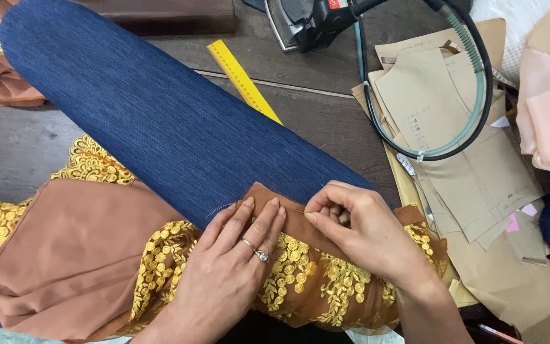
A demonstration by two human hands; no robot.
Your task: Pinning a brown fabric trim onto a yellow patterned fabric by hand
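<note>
Brown fabric (pixel 71 255) lies draped over a blue padded board (pixel 160 121), left hand (pixel 224 267) flattening its edge at 9 o'clock of the right hand (pixel 364 229), whose fingertips pinch a pin.

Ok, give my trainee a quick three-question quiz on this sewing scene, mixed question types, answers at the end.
1. True or false: the left hand lies flat on the brown fabric.
2. What is the fabric edge draped over? A) a yellow ruler B) a blue padded board C) paper patterns
3. What colour is the embroidery below both hands?

Key
1. True; its fingers press the folded edge.
2. B, the blue padded board; the yellow ruler and paper patterns lie beyond it on the table.
3. Yellow. The right hand pinches the edge beside it.
</note>
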